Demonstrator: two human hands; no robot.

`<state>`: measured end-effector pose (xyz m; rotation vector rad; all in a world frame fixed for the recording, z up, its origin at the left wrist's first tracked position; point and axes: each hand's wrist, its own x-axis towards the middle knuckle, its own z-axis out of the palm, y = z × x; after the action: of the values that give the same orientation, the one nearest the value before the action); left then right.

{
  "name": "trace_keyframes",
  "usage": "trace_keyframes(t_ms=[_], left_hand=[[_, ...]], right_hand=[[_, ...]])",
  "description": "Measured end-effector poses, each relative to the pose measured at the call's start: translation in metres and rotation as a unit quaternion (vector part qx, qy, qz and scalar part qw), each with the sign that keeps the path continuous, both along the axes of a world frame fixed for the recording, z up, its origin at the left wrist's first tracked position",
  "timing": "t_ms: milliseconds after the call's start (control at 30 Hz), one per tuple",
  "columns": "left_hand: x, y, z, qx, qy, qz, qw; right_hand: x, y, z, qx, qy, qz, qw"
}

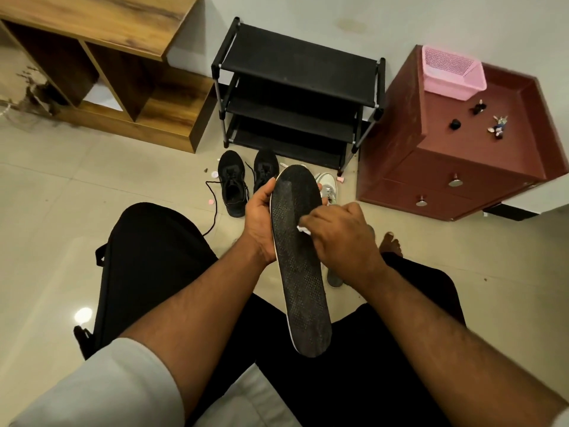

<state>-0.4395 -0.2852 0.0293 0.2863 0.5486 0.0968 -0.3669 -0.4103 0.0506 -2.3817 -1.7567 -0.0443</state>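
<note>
Two hands | left hand (260,223) holds insole (295,257) | right hand (341,238) presses wipe (303,228)

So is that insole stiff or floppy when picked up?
Probably bendy yet self-supporting: the insole, gripped by the left hand at its front half, juts toward the heel without drooping. Likely light: it looks thin and one hand carries it. Its dotted top seems grippy enough; the right hand presses a white wipe on it.
</note>
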Motion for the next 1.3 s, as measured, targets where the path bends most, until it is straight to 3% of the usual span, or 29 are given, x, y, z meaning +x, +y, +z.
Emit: trace_keyframes(t_ms=[300,567,900,1100,1300], left_hand=[[-0.004,-0.005,0.002,0.007,-0.004,0.006,1.0],[-0.002,0.004,-0.002,-0.023,-0.021,-0.002,1.0],[-0.001,-0.004,0.002,-0.022,-0.022,0.015,0.999],[-0.004,0.004,-0.002,-0.018,0.009,0.007,1.0],[0.0,-0.007,-0.001,-0.017,0.015,-0.009,1.0]], right_hand=[[0.031,0.056,0.026,0.06,-0.001,-0.053,0.997],[-0.018,0.01,-0.001,0.056,0.074,0.012,0.996],[0.023,0.065,0.031,0.052,0.017,-0.031,0.998],[-0.016,0.032,0.006,0.052,0.071,0.044,0.995],[0.005,0.043,0.015,0.076,0.056,-0.012,0.995]])
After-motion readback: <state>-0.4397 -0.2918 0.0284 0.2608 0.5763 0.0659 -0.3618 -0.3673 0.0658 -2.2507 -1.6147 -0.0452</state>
